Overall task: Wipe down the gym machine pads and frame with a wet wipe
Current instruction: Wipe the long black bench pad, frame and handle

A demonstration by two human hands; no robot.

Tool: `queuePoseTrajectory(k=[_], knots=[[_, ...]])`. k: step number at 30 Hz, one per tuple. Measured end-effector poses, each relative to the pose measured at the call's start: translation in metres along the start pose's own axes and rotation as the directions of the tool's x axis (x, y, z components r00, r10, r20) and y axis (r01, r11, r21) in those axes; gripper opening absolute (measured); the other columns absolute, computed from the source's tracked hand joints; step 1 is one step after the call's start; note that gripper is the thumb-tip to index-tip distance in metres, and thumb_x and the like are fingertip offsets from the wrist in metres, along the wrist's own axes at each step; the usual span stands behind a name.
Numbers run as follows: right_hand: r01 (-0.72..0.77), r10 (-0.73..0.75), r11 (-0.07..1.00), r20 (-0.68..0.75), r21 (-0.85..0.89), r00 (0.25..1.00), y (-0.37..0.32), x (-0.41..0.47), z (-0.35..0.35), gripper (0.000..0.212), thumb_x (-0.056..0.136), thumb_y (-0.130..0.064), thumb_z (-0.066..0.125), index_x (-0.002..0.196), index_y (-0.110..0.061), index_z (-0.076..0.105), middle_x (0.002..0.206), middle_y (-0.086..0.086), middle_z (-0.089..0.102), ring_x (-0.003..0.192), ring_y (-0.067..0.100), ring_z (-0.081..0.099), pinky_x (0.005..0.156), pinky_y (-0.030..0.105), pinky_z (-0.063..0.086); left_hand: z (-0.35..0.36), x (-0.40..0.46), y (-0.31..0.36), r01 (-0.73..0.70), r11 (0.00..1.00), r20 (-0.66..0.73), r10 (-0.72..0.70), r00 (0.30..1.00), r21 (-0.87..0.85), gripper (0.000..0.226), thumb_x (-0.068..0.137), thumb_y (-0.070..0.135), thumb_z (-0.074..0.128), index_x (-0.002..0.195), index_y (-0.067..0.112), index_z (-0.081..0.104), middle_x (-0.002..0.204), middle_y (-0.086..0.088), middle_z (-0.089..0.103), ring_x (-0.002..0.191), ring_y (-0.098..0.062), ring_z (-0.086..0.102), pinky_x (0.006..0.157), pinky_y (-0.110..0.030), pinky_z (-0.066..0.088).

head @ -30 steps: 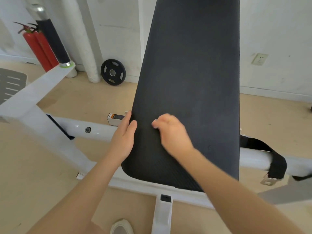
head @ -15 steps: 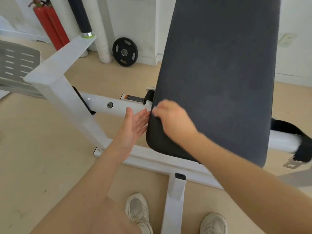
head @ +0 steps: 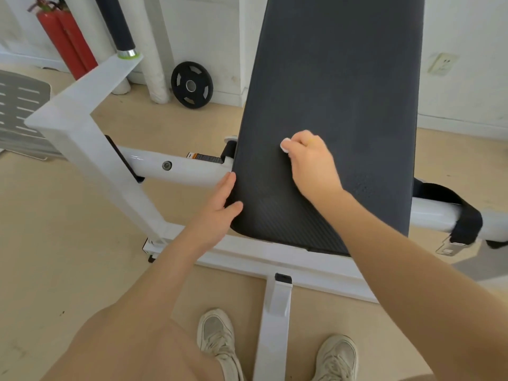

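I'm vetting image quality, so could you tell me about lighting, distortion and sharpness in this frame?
Head view: soft, even daylight; wide-angle bending of the white frame; faint glare on its tube; black pad sharp; right hand and wipe slightly soft.

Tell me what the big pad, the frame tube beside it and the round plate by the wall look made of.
Pad: dark textured vinyl or rubbery cover, matte, with a fine ribbed weave near the bottom edge. Frame tube: metal, apparently, in glossy white paint; highlights and a bolt head show. Weight plate: black, dull, probably rubber-coated, with a shiny metal centre ring.
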State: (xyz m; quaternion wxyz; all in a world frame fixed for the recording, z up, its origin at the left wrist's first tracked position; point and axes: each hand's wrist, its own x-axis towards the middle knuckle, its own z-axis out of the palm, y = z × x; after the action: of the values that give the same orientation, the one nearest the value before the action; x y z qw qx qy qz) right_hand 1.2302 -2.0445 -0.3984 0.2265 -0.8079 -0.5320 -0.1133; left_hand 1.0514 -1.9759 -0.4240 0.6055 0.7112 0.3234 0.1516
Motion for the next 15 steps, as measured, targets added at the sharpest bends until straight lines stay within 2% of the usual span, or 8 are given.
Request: queuePoseTrajectory(k=[2, 4, 6, 8, 9, 11, 13, 15], knots=[[0.062, -0.062, 0.998, 0.016, -0.006, 0.998, -0.002, -0.015, 0.007, 0.019, 0.082, 0.007, 0.054, 0.096, -0.002, 0.063, 0.097, 0.016, 0.058, 0.082, 0.032, 0.053, 0.07, 0.03, 0.047, -0.001, 0.0, 0.002, -0.001, 1.0, 0.002, 0.001, 1.0, 0.017, 0.059, 0.095, -0.001, 0.034, 0.147, 0.022, 0.019, 0.153, 0.017, 0.015, 0.136, 0.004, 0.014, 0.103, -0.009, 0.015], [0.175, -0.177, 0.984, 0.077, 0.032, 0.981, -0.014, -0.048, 0.014, 0.025, 0.075, 0.011, 0.058, 0.093, -0.004, 0.065, 0.092, 0.014, 0.061, 0.077, 0.031, 0.057, 0.066, 0.03, 0.051, -0.001, 0.0, 0.004, -0.005, 0.999, -0.015, 0.006, 1.0, 0.033, 0.059, 0.094, -0.003, 0.031, 0.147, 0.021, 0.02, 0.152, 0.015, 0.015, 0.135, 0.005, 0.014, 0.098, -0.003, 0.014], [0.266, -0.282, 0.957, 0.157, 0.116, 0.946, -0.027, -0.085, 0.015, 0.035, 0.067, 0.013, 0.057, 0.095, -0.004, 0.068, 0.09, 0.012, 0.064, 0.073, 0.028, 0.06, 0.061, 0.025, 0.051, 0.002, -0.001, 0.005, -0.021, 0.995, -0.027, 0.024, 0.999, 0.096, 0.058, 0.095, 0.0, 0.031, 0.147, 0.022, 0.016, 0.153, 0.016, 0.012, 0.139, 0.003, 0.009, 0.104, -0.008, 0.011], [0.344, -0.37, 0.923, 0.148, 0.175, 0.917, -0.026, -0.101, 0.014, 0.039, 0.06, 0.014, 0.06, 0.094, -0.003, 0.069, 0.087, 0.011, 0.065, 0.069, 0.026, 0.06, 0.056, 0.021, 0.048, 0.009, -0.002, 0.006, -0.018, 0.985, -0.043, 0.026, 0.999, 0.172, 0.06, 0.095, 0.004, 0.031, 0.148, 0.022, 0.01, 0.155, 0.014, 0.005, 0.141, 0.0, 0.003, 0.11, -0.016, 0.006], [0.325, -0.359, 0.924, 0.157, 0.203, 0.92, -0.024, -0.099, 0.011, 0.036, 0.064, 0.012, 0.06, 0.095, -0.005, 0.069, 0.088, 0.011, 0.064, 0.074, 0.025, 0.059, 0.062, 0.022, 0.046, 0.014, -0.001, 0.005, -0.016, 0.974, -0.062, 0.031, 0.998, 0.228, 0.062, 0.095, 0.004, 0.032, 0.148, 0.021, 0.007, 0.156, 0.011, 0.0, 0.142, -0.002, 0.0, 0.113, -0.02, 0.004], [0.187, -0.216, 0.965, 0.151, 0.184, 0.965, -0.012, -0.076, -0.003, 0.025, 0.078, 0.008, 0.057, 0.097, -0.007, 0.067, 0.094, 0.013, 0.06, 0.086, 0.024, 0.053, 0.072, 0.023, 0.037, 0.021, 0.0, 0.004, -0.009, 0.925, -0.101, 0.052, 0.994, 0.38, 0.068, 0.092, 0.002, 0.036, 0.149, 0.018, 0.002, 0.157, 0.004, -0.009, 0.143, -0.009, -0.009, 0.117, -0.028, 0.001], [0.066, -0.062, 0.991, -0.037, 0.118, 0.997, 0.012, -0.036, -0.018, 0.022, 0.081, 0.005, 0.054, 0.095, -0.004, 0.067, 0.092, 0.016, 0.058, 0.084, 0.027, 0.053, 0.073, 0.023, 0.035, 0.025, 0.001, 0.006, -0.034, 0.86, -0.108, 0.103, 0.989, 0.509, 0.073, 0.089, 0.003, 0.043, 0.149, 0.014, 0.002, 0.156, 0.001, -0.015, 0.143, -0.013, -0.016, 0.118, -0.033, 0.001], [-0.054, 0.073, 0.992, -0.163, 0.116, 0.984, 0.04, -0.002, -0.029, 0.024, 0.084, 0.002, 0.05, 0.1, -0.003, 0.067, 0.097, 0.016, 0.057, 0.086, 0.025, 0.052, 0.076, 0.023, 0.034, 0.026, 0.002, 0.011, -0.113, 0.775, -0.057, 0.189, 0.98, 0.622, 0.078, 0.086, 0.01, 0.052, 0.148, 0.012, 0.005, 0.156, -0.001, -0.017, 0.143, -0.015, -0.017, 0.118, -0.033, 0.0]])
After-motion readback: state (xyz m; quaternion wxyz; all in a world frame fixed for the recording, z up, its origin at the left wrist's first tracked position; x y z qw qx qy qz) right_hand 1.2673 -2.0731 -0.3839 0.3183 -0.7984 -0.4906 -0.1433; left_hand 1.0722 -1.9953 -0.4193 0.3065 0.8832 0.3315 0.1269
